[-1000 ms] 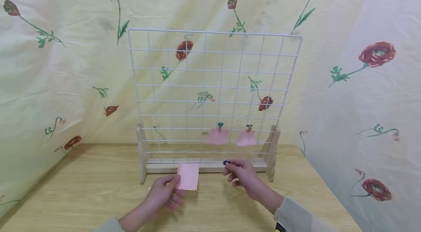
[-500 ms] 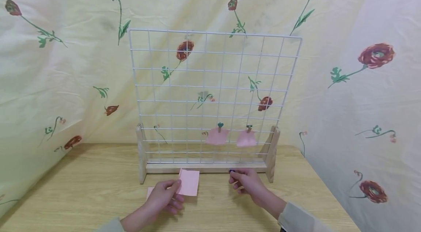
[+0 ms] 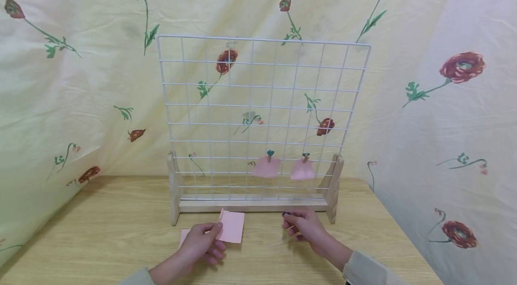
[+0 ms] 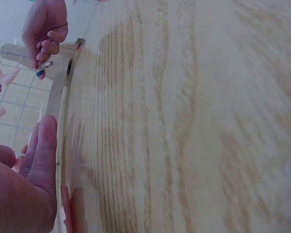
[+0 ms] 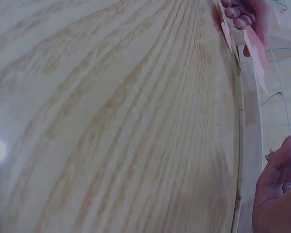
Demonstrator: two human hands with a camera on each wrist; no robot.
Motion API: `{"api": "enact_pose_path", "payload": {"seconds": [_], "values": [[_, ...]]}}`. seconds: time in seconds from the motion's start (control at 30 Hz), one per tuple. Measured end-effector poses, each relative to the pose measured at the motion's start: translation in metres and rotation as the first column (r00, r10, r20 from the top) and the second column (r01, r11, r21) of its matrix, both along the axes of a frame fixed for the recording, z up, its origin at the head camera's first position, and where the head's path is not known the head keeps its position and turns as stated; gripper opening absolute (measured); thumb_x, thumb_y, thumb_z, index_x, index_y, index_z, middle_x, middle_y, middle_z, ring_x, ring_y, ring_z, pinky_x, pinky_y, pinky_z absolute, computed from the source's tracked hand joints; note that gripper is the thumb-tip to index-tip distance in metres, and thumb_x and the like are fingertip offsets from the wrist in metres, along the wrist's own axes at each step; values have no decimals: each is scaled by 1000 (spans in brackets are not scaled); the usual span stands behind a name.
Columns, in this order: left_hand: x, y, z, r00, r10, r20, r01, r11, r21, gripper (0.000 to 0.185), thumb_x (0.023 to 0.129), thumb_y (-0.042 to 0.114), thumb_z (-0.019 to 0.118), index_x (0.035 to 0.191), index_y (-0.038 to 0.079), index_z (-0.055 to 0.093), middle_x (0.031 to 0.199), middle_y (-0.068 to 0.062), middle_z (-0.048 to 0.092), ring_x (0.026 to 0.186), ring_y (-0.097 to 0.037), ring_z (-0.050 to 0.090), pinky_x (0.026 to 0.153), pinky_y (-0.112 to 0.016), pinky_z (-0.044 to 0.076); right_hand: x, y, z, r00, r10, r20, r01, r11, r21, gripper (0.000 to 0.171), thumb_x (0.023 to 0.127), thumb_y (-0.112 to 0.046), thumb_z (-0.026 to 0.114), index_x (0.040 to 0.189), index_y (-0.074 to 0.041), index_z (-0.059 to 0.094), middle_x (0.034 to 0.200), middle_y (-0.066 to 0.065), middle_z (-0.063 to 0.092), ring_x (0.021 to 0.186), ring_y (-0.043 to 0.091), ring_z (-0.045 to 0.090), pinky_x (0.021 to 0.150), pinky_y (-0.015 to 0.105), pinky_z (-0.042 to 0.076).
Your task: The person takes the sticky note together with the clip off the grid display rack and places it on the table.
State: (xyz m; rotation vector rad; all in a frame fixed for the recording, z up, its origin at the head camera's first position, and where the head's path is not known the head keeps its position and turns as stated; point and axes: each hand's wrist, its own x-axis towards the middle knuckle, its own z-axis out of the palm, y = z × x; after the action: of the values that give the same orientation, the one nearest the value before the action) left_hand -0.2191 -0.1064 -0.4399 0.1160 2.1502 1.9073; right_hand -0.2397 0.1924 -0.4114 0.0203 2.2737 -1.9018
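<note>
My left hand (image 3: pixel 200 243) pinches a pink paper note (image 3: pixel 232 227) between thumb and fingers, above the table in front of the wire grid. In the right wrist view the note (image 5: pixel 256 57) hangs from that hand. My right hand (image 3: pixel 308 229) holds a small clothespin (image 3: pixel 286 214) with a dark blue end between thumb and forefinger. The clothespin (image 4: pixel 45 67) shows pale with a blue tip in the left wrist view. The hands are apart, one on each side of the grid's lower middle. Another pink note (image 3: pixel 184 235) lies partly hidden behind my left hand.
The white wire grid (image 3: pixel 253 63) stands in a wooden base (image 3: pixel 252 206) on the wooden table (image 3: pixel 121 213). Two pink notes (image 3: pixel 266 167) hang low on its right half, held by small clothespins (image 3: pixel 270 155) with green tops. A flowered cloth (image 3: pixel 85 96) surrounds the table.
Both hands have lowered a little towards the table, the left with the pink note. My right hand has also shifted slightly right with the clothespin.
</note>
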Motion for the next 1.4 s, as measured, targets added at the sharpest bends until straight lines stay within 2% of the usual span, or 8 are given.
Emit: {"api": "enact_pose_path", "payload": {"seconds": [0.27, 0.67, 1.07, 1.4], "values": [[1, 1, -2, 1000, 6, 8, -6, 1000, 9, 50, 100, 34, 50, 121, -11, 53, 69, -5, 68, 57, -18, 67, 50, -31, 58, 0, 1, -4, 1000, -19, 23, 19, 1000, -8, 32, 93, -18, 61, 112, 8, 60, 77, 0, 66, 62, 9, 56, 53, 19, 45], [0, 2, -9, 1000, -6, 18, 6, 1000, 7, 58, 101, 33, 49, 128, -17, 44, 70, -7, 68, 57, -19, 66, 50, -35, 58, 2, 6, -11, 999, 26, 27, -26, 1000, 0, 29, 92, -16, 62, 108, 8, 62, 76, 0, 64, 62, 9, 57, 53, 19, 45], [1, 2, -12, 1000, -12, 20, 12, 1000, -24, 55, 101, 32, 48, 126, -16, 47, 70, -6, 68, 57, -17, 66, 50, -32, 58, -2, 8, -22, 997, -49, 52, 47, 998, 33, 27, 90, -12, 63, 105, 10, 63, 72, 1, 65, 58, 10, 56, 51, 21, 45], [1, 3, -13, 1000, -18, 14, 19, 999, -39, 54, 101, 30, 49, 126, -17, 46, 70, -5, 68, 55, -15, 65, 49, -31, 58, 2, 9, -19, 998, -28, 51, 26, 999, 42, 27, 89, -12, 63, 105, 10, 64, 70, 0, 65, 56, 8, 54, 49, 18, 44]]}}
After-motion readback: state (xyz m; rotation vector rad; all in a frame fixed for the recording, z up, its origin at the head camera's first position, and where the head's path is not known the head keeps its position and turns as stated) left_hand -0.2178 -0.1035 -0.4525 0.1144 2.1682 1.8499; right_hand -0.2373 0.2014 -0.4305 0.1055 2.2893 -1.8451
